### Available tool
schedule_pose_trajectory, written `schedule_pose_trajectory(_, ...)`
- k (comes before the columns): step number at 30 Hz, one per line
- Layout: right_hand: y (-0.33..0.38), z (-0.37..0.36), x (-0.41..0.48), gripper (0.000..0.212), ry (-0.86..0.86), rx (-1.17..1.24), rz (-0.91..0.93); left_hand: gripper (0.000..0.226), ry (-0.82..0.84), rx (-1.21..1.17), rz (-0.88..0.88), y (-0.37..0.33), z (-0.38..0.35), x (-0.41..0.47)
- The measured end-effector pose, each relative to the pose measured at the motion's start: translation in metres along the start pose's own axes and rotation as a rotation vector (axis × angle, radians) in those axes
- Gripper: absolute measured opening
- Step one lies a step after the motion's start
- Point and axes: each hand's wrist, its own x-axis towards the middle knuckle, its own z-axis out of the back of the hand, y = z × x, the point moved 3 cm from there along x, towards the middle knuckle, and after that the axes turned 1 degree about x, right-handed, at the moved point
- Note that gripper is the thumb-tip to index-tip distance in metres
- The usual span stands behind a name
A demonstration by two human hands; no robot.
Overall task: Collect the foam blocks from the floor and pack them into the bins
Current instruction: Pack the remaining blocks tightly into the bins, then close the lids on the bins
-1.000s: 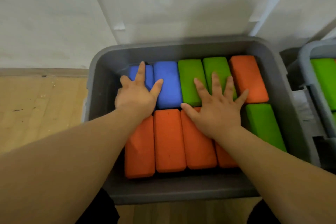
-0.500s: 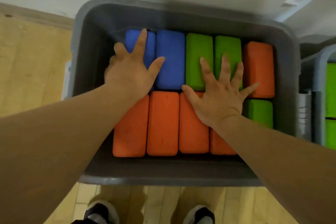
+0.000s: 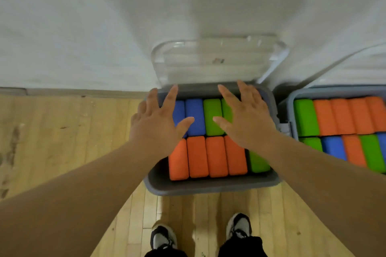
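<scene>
Wood floor (image 3: 62, 142): foam blocks (image 3: 216, 156) fill the near bin (image 3: 208, 186) and the neighbouring bin (image 3: 334, 89). My left hand (image 3: 156, 125) and right hand (image 3: 248, 121) hover over the near one, fingers spread, holding nothing; packing seems nearly done.

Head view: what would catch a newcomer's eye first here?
The left hand and right hand, fingers spread and straight, are over the grey bin in the middle. Beneath them bright foam blocks fill it: orange blocks along the near row, blue blocks and green blocks in the far row. At the right edge a second bin is packed too, and a clear lid stands against the wall behind.
</scene>
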Motion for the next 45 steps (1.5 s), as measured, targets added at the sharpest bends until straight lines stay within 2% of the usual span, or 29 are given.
schedule_pose_trajectory(3, -0.007, 0.062, 0.023, 0.077, -0.194, 0.001, 0.052, 0.090, -0.127, 0.009, -0.104, -0.022, 0.048, 0.027)
schedule_pose_trajectory(6, -0.024, 0.091, 0.053, 0.073, -0.285, -0.024, 0.100, 0.090, -0.138, 0.032, -0.158, -0.046, 0.062, 0.058)
schedule_pose_trajectory(12, -0.047, 0.091, 0.103, 0.072, -0.181, -0.163, 0.190, 0.085, -0.068, -0.017, -0.111, -0.057, 0.047, 0.104)
schedule_pose_trajectory(16, -0.055, 0.089, 0.110, 0.069, -0.208, -0.176, 0.241, 0.088, -0.132, -0.037, -0.080, -0.061, 0.046, 0.115)
schedule_pose_trajectory(18, -0.056, 0.089, 0.112, 0.067, -0.177, -0.113, 0.253, 0.087, -0.122, -0.041, -0.067, -0.063, 0.045, 0.115)
schedule_pose_trajectory(23, -0.061, 0.093, 0.120, 0.062, -0.036, -0.063, 0.260, 0.083, 0.038, -0.130, 0.045, -0.064, 0.031, 0.097)
schedule_pose_trajectory(25, -0.063, 0.089, 0.117, 0.060, 0.013, -0.138, 0.271, 0.082, 0.031, -0.121, 0.063, -0.073, 0.030, 0.087)
schedule_pose_trajectory(33, -0.066, 0.083, 0.108, 0.054, -0.001, -0.181, 0.274, 0.072, -0.004, -0.016, 0.159, -0.088, 0.035, 0.076)
schedule_pose_trajectory(37, -0.060, 0.092, 0.102, 0.054, 0.121, -0.109, 0.210, 0.068, -0.004, -0.113, 0.209, -0.090, 0.030, 0.064)
schedule_pose_trajectory(40, -0.051, 0.098, 0.090, 0.046, 0.194, 0.057, 0.138, 0.067, 0.029, -0.216, 0.240, -0.087, 0.020, 0.047)
schedule_pose_trajectory(45, -0.028, 0.107, 0.068, 0.045, 0.201, 0.137, 0.085, 0.070, 0.002, -0.398, 0.270, -0.082, 0.012, 0.017)
